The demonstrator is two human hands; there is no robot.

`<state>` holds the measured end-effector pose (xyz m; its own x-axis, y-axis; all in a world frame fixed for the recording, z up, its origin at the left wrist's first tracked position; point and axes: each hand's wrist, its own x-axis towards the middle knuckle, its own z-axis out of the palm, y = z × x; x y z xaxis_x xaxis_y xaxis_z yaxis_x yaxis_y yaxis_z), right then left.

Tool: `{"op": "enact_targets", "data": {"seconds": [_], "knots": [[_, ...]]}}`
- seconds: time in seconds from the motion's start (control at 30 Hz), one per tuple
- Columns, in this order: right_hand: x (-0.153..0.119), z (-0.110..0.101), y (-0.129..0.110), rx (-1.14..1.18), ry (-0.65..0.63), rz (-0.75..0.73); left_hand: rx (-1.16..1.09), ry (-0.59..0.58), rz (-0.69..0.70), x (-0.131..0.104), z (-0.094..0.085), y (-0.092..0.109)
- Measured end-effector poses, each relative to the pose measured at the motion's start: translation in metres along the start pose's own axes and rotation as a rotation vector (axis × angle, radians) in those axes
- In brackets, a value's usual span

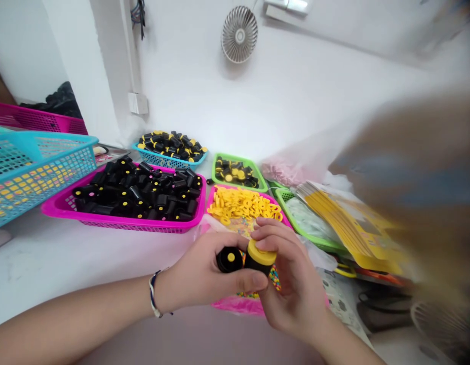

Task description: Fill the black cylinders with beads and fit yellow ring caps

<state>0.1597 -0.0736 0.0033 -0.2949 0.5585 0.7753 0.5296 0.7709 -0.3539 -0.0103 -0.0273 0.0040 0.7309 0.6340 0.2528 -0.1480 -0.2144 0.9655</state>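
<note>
- The white table [68, 253] carries many baskets, and a blurred shape covers the right side of the view.
- A big pink basket [121, 220] holds black caps [136, 192]; a blue basket [14, 177] stands at the far left.
- A smaller pink tray [216, 195] with yellow rings [242, 203] lies just behind the hands.
- The left hand [204, 276] is closed around a black cylinder [229, 259] – a yellow dot shows on its end.
- The right hand [291, 284] pinches a black piece with a yellow cap [260, 255], touching the cylinder, just above the table's near edge.
</note>
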Motion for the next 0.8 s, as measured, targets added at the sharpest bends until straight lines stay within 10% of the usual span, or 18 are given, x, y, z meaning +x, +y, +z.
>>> {"op": "enact_targets", "data": {"seconds": [0.2, 0.33, 0.43, 0.63, 0.8], "knots": [[0.002, -0.009, 0.001, -0.144, 0.002, -0.148, -0.011, 0.031, 0.043, 0.004, 0.001, -0.009], [0.021, -0.038, 0.032, -0.252, -0.253, 0.179, 0.082, 0.143, -0.025, 0.009, 0.003, -0.019], [0.051, -0.048, 0.079, -0.318, -0.402, 0.488, 0.209, 0.017, -0.088, 0.008, 0.005, -0.026], [0.12, -0.042, 0.158, -0.351, -0.266, 0.539, 0.341, -0.091, -0.13, 0.006, 0.006, -0.028], [0.106, -0.045, 0.153, -0.356, -0.654, 0.585, 0.361, -0.081, -0.147, 0.009, 0.003, -0.029]]}}
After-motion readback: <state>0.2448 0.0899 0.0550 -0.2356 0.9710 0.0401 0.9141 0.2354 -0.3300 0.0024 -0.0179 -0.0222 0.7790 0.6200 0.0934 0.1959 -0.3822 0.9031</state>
